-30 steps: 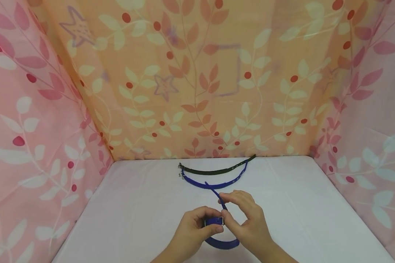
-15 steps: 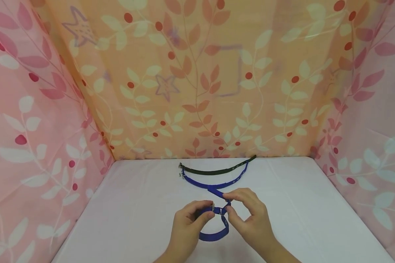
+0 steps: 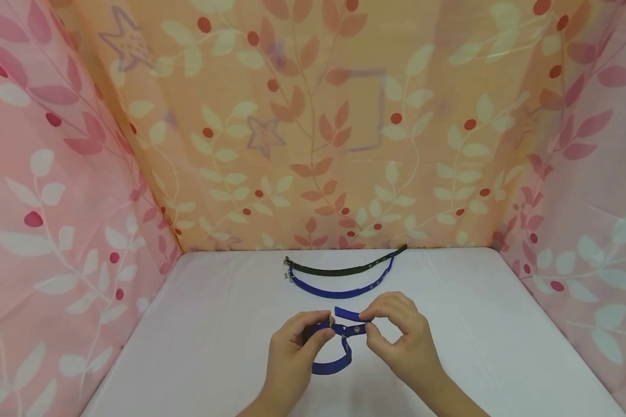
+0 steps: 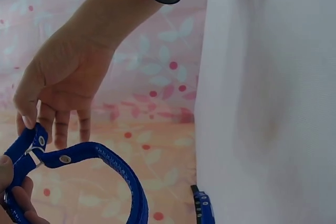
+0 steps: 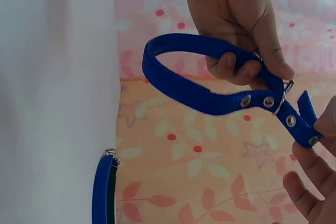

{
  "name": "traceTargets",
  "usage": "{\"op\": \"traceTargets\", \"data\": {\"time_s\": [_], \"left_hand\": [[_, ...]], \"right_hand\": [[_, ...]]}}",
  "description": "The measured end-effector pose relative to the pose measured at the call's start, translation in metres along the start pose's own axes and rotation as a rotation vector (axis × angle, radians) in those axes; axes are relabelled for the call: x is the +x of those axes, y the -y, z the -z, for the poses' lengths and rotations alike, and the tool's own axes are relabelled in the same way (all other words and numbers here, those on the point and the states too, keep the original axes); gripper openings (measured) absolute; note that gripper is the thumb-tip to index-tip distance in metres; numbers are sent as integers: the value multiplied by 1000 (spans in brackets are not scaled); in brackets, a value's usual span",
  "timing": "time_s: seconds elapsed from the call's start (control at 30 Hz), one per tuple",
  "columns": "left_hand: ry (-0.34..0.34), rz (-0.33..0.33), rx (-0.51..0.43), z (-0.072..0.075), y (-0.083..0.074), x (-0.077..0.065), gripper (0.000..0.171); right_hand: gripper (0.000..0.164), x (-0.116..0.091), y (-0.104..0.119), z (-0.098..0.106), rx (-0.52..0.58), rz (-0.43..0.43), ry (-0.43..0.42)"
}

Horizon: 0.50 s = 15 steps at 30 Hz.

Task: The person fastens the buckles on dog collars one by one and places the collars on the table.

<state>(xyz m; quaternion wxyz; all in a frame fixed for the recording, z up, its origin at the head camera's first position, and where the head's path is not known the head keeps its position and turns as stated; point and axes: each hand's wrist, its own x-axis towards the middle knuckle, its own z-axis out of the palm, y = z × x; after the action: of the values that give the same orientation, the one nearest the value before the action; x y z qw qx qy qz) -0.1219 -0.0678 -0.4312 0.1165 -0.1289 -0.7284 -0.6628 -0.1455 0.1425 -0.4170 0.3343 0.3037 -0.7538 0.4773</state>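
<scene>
A blue pet collar [image 3: 332, 368] with metal eyelets hangs in a loop between both hands above the table. My left hand [image 3: 291, 347] pinches it by the buckle end, its thumb beside the metal buckle [image 5: 289, 85] in the right wrist view. The strap runs through a metal ring [image 5: 280, 103]. Beyond that ring, my right hand [image 3: 408, 336] pinches the eyeleted strap between thumb and fingers. There the strap is bent, and its free tip [image 3: 345, 314] points back to the left. In the left wrist view the right hand [image 4: 71, 77] grips this fold.
Behind the hands, a second blue collar [image 3: 339, 294] and a dark green collar [image 3: 339, 272] lie curved on the white table [image 3: 188, 347]. A flowered curtain [image 3: 271, 174] encloses the back and sides.
The right hand has moved right and slightly up, drawing the strap out past the ring. The strap's tip now folds back leftward. My left hand has shifted a little left and up.
</scene>
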Motion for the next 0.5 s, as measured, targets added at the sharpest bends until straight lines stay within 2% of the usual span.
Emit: {"op": "traceTargets", "data": {"time_s": [0.27,0.5], "left_hand": [[12,-17,-43,4,-4,1,25],[35,-50,-68,6,-6,3,25]], "right_hand": [[45,3,-4,3,14,67,79],[44,6,-5,8,13,77,156]]}}
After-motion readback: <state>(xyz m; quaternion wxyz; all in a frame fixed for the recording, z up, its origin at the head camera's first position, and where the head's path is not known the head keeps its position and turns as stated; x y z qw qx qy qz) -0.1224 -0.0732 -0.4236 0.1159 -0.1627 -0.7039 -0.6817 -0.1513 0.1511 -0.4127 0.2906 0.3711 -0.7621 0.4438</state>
